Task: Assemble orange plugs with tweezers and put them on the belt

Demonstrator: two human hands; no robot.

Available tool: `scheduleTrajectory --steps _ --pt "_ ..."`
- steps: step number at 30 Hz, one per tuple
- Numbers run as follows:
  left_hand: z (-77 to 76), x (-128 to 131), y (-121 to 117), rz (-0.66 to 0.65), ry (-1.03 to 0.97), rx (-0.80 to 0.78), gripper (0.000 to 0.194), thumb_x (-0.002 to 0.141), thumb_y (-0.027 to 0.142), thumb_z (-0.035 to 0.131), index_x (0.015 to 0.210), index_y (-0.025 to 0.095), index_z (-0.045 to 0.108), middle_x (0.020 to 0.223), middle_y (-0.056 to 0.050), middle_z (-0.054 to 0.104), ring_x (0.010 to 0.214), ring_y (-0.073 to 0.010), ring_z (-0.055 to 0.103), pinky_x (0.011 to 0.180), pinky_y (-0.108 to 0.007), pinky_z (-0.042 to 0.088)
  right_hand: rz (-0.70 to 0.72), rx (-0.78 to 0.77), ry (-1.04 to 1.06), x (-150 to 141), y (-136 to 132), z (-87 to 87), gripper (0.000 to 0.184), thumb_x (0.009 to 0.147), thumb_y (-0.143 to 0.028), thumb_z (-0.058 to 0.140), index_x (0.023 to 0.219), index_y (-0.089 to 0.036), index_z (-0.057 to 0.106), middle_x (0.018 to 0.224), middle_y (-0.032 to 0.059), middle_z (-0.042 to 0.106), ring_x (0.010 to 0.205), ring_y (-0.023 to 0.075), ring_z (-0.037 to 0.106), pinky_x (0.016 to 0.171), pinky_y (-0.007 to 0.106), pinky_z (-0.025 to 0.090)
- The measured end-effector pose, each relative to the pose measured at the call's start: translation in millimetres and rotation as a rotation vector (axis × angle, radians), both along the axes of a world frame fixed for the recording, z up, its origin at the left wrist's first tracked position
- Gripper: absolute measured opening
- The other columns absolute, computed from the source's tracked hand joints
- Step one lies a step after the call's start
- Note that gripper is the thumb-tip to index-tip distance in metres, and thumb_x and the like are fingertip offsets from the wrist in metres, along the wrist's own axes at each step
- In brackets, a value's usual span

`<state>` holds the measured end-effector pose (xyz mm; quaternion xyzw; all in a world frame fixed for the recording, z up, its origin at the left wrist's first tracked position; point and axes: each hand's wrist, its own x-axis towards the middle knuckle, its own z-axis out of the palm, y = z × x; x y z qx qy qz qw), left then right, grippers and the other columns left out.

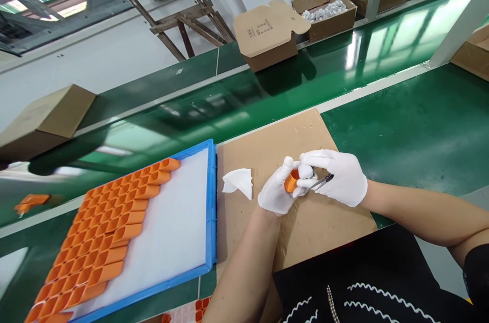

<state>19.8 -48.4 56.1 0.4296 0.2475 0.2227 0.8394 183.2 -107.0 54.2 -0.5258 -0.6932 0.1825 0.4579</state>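
Observation:
My left hand (278, 188), in a white glove, is closed around a small orange open-ended part (291, 180) over the cardboard sheet. My right hand (340, 175), also gloved in white, holds a thin dark-tipped metal tool (322, 182) between its fingers. Its exact kind is hard to make out. The right fingertips meet the orange part at its right side and partly hide it. To the left of both hands lies a crumpled white cloth or paper piece (239, 182).
A blue tray (211, 200) with rows of orange parts (110, 226) stands at left on the green bench. Beyond the cardboard sheet (267, 142) runs a shiny green belt (214, 104). Cardboard boxes (273, 53) line its far side; one box (324, 17) holds white wrapped pieces.

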Motion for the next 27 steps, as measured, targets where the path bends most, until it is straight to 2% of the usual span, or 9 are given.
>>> scheduleTrajectory --steps 3,5,8,10,13,16,21,24,27 --pt "4.0 3 -1 -0.039 -0.084 -0.136 0.046 0.087 0.057 0.065 0.071 0.016 0.053 0.062 0.004 0.043 0.043 -0.0041 0.029 0.048 -0.022 0.023 -0.031 0.072 0.096 0 0 -1.0 0.011 0.089 -0.03 0.069 0.098 -0.028 0.074 0.105 0.0014 0.076 0.099 0.0189 0.072 0.083 0.029 0.059" --pt "4.9 5 -3 -0.021 -0.112 -0.157 0.041 0.087 0.049 0.068 0.07 0.016 0.049 0.064 0.004 0.044 0.043 -0.0031 0.027 0.047 -0.021 0.023 -0.04 0.048 0.127 0 1 1.9 0.017 0.084 -0.026 0.073 0.101 -0.029 0.075 0.109 0.0011 0.076 0.099 0.0194 0.073 0.082 0.03 0.06" --pt "1.5 7 -5 0.032 -0.106 -0.147 0.042 0.09 0.05 0.064 0.07 0.017 0.047 0.063 0.003 0.045 0.045 -0.0043 0.029 0.047 -0.02 0.025 -0.043 -0.096 0.183 2 3 7.6 0.041 0.067 -0.031 0.087 0.106 -0.029 0.075 0.111 0.0003 0.076 0.1 0.0219 0.073 0.081 0.032 0.061" --pt "-2.3 7 -5 0.054 -0.084 -0.118 0.045 0.09 0.054 0.063 0.069 0.017 0.047 0.057 0.003 0.043 0.046 -0.0061 0.031 0.048 -0.019 0.027 -0.012 -0.169 0.277 3 4 8.5 0.054 0.067 -0.034 0.087 0.119 -0.029 0.072 0.115 0.0003 0.075 0.1 0.0209 0.073 0.083 0.031 0.061" --pt "-6.3 7 -4 0.045 -0.052 -0.102 0.048 0.086 0.057 0.068 0.067 0.017 0.048 0.047 0.005 0.037 0.044 -0.0063 0.028 0.046 -0.019 0.025 0.025 -0.175 0.298 4 6 4.4 0.033 0.083 -0.027 0.071 0.116 -0.031 0.075 0.106 -0.0017 0.078 0.094 0.0168 0.073 0.085 0.029 0.06" --pt "-6.7 8 -3 0.049 -0.034 -0.132 0.047 0.085 0.056 0.07 0.07 0.017 0.051 0.045 0.007 0.037 0.041 -0.005 0.023 0.043 -0.018 0.021 0.004 -0.238 0.322 4 9 1.6 0.02 0.084 -0.028 0.069 0.1 -0.031 0.081 0.102 -0.0022 0.079 0.093 0.018 0.073 0.088 0.032 0.06" --pt "-3.0 11 -1 0.056 -0.024 -0.181 0.046 0.092 0.057 0.061 0.075 0.015 0.058 0.048 0.006 0.04 0.039 -0.0047 0.023 0.039 -0.018 0.019 0.112 -0.531 0.641 12 16 12.9 0.046 0.078 -0.043 0.077 0.119 -0.025 0.075 0.121 0.0047 0.075 0.107 0.0238 0.072 0.101 0.043 0.058" --pt "0.0 11 -2 0.059 -0.041 -0.195 0.047 0.094 0.058 0.056 0.074 0.016 0.056 0.051 0.007 0.039 0.038 -0.0036 0.021 0.039 -0.017 0.021 0.197 -0.523 0.563 19 16 20.1 0.046 0.075 -0.035 0.079 0.12 -0.025 0.075 0.12 0.003 0.075 0.112 0.0237 0.071 0.107 0.044 0.055" --pt "2.4 10 -2 0.035 -0.04 -0.163 0.049 0.095 0.059 0.054 0.073 0.016 0.053 0.051 0.007 0.038 0.039 -0.0035 0.022 0.041 -0.016 0.024 0.184 -0.424 0.484 21 14 21.0 0.038 0.075 -0.031 0.077 0.113 -0.025 0.078 0.113 0.0011 0.077 0.109 0.0224 0.072 0.105 0.042 0.056"
